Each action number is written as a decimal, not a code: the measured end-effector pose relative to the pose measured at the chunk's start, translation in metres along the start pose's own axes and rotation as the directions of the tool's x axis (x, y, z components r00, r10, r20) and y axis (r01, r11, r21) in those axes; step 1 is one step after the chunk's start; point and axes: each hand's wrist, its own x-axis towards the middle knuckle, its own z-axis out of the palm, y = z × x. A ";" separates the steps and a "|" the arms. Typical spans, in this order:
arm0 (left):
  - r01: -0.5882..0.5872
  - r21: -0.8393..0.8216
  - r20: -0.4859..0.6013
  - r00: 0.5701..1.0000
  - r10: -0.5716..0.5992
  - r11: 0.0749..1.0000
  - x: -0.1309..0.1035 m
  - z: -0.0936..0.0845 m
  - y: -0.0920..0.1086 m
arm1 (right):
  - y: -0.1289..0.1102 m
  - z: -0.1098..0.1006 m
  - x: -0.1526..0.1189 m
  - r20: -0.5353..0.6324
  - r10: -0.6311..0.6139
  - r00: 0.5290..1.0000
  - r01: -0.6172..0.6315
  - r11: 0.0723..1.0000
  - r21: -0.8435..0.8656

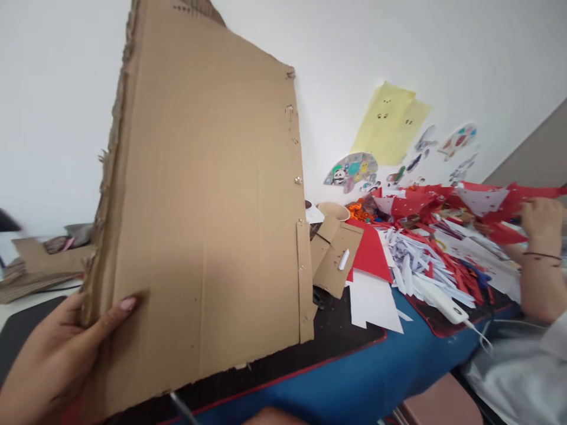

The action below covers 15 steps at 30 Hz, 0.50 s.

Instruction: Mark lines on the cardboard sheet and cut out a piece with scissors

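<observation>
Left hand [57, 354] gripping cardboard [212, 195], fingers mostly hidden, right hand [275, 417] barely visible

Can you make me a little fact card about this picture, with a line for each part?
Left hand: gripping a big cardboard panel by its lower left
Right hand: just a bit at the bottom edge, grip hidden
Wall: yellow paper with drawn faces, panda picture
Table: blue cloth, black mat, white paper strips
Other person: hand at red cut paper, dark bracelet
</observation>
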 end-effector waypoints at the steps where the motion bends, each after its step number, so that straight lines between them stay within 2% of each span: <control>1: 0.007 -0.005 -0.037 0.999 -0.007 1.000 -0.005 0.003 0.008 | -0.017 -0.027 0.002 -0.029 -0.030 0.999 0.030 1.000 0.008; 5: -0.006 -0.023 -0.029 1.000 0.005 1.000 -0.014 0.007 0.027 | -0.069 -0.129 0.007 -0.136 -0.133 0.982 0.138 0.990 0.031; 8: 0.015 -0.055 -0.021 1.000 -0.016 0.998 -0.017 0.007 0.028 | -0.079 -0.182 0.000 -0.191 -0.192 0.963 0.202 0.979 0.036; 12: -0.017 -0.109 -0.034 0.999 0.013 0.994 -0.025 0.009 0.030 | -0.074 -0.227 -0.014 -0.211 -0.239 0.948 0.256 0.965 0.059; 15: -0.057 -0.143 -0.047 0.998 0.051 0.988 -0.036 0.009 0.033 | -0.074 -0.239 -0.020 -0.209 -0.272 0.939 0.295 0.952 0.084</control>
